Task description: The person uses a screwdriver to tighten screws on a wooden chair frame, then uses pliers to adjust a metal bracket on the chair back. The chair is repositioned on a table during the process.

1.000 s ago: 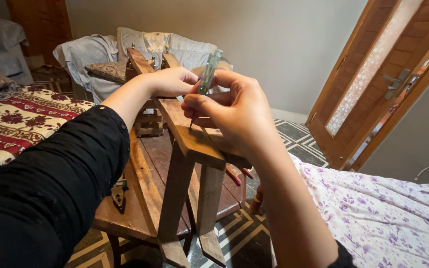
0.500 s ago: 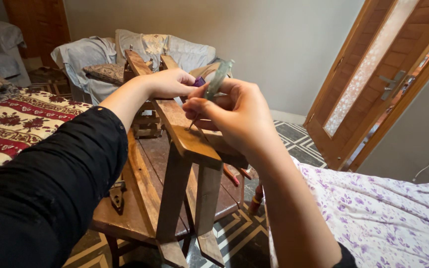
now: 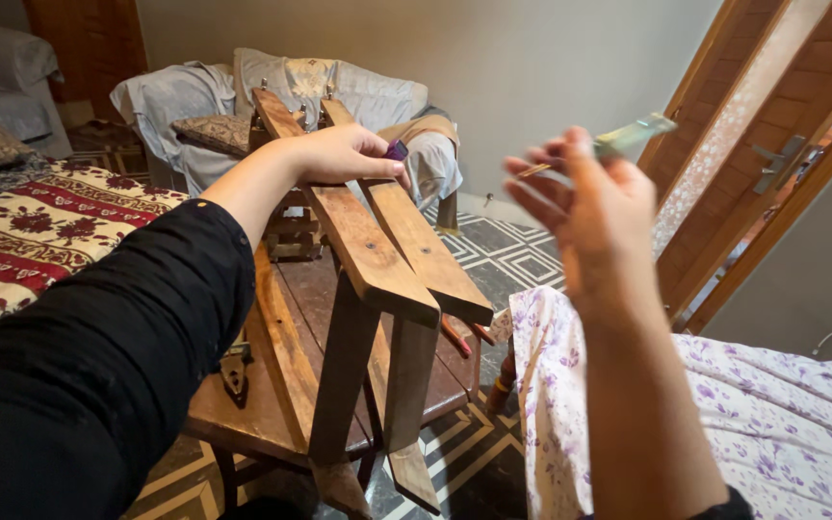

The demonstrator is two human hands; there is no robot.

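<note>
Head view: the left hand (image 3: 339, 154) lies on top of the wooden clamp frame (image 3: 377, 250), fingers curled over its two long slanted boards and closed against a small purple piece (image 3: 396, 150) pinched at the fingertips where the boards meet. The right hand (image 3: 585, 207) is raised well off to the right of the frame, away from it, its thumb and fingers pressed together on a thin pale green strip (image 3: 633, 135) that sticks out up and to the right, blurred; a short yellowish sliver (image 3: 532, 170) shows at the fingertips, too small to make out. The frame stands on a low wooden table (image 3: 243, 404). A purple-flowered white cloth (image 3: 782, 424) covers the person's lap at right, a red patterned bedspread (image 3: 21, 231) lies at left, and an armchair draped with cloths (image 3: 185, 96) sits behind the frame. A wooden door (image 3: 772, 144) stands at right.
</note>
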